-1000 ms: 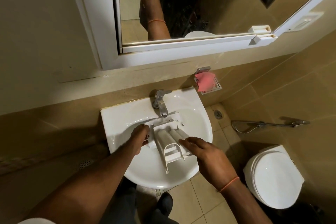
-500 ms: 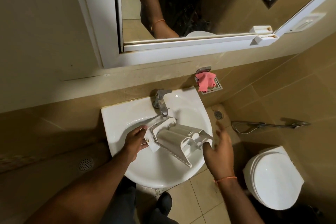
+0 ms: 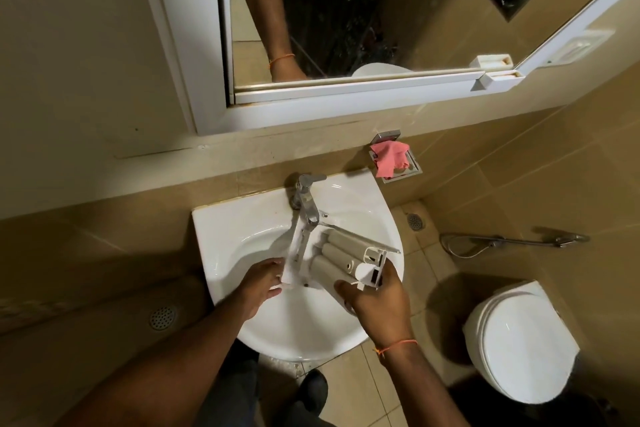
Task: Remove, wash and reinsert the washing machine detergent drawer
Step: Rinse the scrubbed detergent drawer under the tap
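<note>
Both hands grip the detergent drawer over the sink, left hand on its front panel, right hand on the rear, its long axis running between them.

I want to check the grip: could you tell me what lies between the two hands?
The detergent drawer, held over the sink by the left hand and right hand, in the head view.
</note>
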